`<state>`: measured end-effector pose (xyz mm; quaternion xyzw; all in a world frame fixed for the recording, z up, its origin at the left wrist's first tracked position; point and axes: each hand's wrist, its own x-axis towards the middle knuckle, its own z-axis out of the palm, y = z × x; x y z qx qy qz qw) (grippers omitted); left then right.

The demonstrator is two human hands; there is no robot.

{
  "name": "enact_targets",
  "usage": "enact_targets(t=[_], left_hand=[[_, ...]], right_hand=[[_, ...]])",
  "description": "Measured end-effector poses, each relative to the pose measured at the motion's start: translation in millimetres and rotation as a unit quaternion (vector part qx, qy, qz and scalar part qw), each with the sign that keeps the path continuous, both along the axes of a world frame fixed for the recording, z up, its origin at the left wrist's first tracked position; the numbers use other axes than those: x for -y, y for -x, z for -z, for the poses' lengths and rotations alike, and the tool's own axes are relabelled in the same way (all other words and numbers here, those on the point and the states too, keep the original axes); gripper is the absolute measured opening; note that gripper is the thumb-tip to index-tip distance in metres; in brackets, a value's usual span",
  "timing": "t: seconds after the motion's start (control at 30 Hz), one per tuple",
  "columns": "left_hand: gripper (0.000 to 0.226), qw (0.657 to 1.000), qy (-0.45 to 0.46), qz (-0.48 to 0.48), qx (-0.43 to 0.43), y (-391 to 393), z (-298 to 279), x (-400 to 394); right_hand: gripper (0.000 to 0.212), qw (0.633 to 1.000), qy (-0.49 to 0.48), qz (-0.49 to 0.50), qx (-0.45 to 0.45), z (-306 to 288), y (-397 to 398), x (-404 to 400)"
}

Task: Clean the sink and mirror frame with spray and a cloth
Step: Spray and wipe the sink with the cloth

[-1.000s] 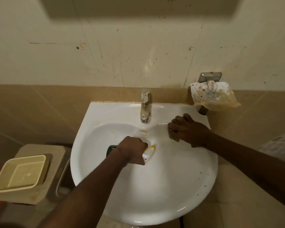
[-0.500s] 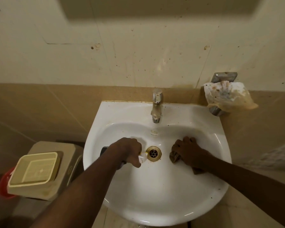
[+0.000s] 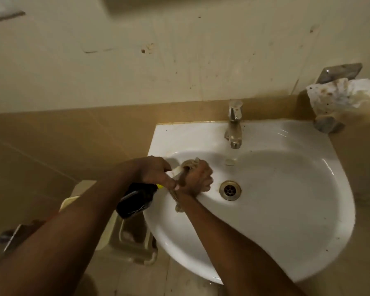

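Note:
A white wall-mounted sink (image 3: 286,210) fills the right half of the view, with a brass drain (image 3: 230,190) and a chrome tap (image 3: 234,124). My left hand (image 3: 153,173) grips a black spray bottle (image 3: 136,199) with a white and yellow head, held over the sink's left rim. My right hand (image 3: 198,178) holds a brownish cloth (image 3: 189,164) bunched against the basin's left inner wall, just left of the drain. The two hands touch. Only the mirror's lower edge (image 3: 137,5) shows at the top of the view.
A metal wall holder with crumpled stained paper (image 3: 340,97) sits right of the tap. A beige bin (image 3: 126,238) stands on the floor under the sink's left side. Tan tiles run behind the sink, with a stained cream wall above.
My right hand with the cloth moved from right of the drain across to the basin's left wall, beside my left hand. The camera view swung left, so the sink now sits on the right.

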<state>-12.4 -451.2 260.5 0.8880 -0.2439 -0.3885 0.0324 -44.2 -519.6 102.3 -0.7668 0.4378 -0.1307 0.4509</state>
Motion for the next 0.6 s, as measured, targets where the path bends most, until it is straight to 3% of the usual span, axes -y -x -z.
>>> enact_targets(t=[0.03,0.1,0.17,0.2,0.27,0.33,0.47,0.53,0.6], left_hand=[[0.016,1.0,0.012,-0.002,-0.01,1.3,3.4,-2.6],[0.013,1.0,0.02,-0.001,-0.018,6.4,9.0,-1.8],[0.02,1.0,0.008,0.006,-0.021,12.0,15.6,6.4],[0.03,1.0,0.005,0.016,-0.021,16.0,18.8,14.0],[0.038,0.999,0.003,0.045,-0.014,27.9,26.7,33.3],[0.035,0.996,-0.004,0.085,0.006,43.4,34.6,56.2],[0.039,0.983,-0.005,0.159,0.096,67.8,54.8,94.0],[0.041,0.972,-0.008,0.189,0.14,76.1,63.8,104.0],[0.044,0.962,-0.003,0.204,0.183,80.3,68.5,108.8]], right_hand=[[0.04,0.996,0.037,-0.054,0.057,4.7,7.9,1.7],[0.035,0.949,0.067,-0.273,0.141,13.7,33.4,13.2],[0.036,0.84,0.173,-0.5,0.124,17.4,62.5,35.8],[0.035,0.778,0.262,-0.56,0.111,23.8,71.4,53.2],[0.031,0.72,0.323,-0.614,0.024,28.3,84.5,104.6],[0.032,0.719,0.37,-0.582,-0.085,20.2,93.0,169.6],[0.092,0.7,0.477,-0.488,-0.212,-16.9,116.5,248.0],[0.095,0.751,0.429,-0.424,-0.267,-16.3,118.2,234.0],[0.074,0.81,0.38,-0.366,-0.255,-2.1,115.8,198.4]])
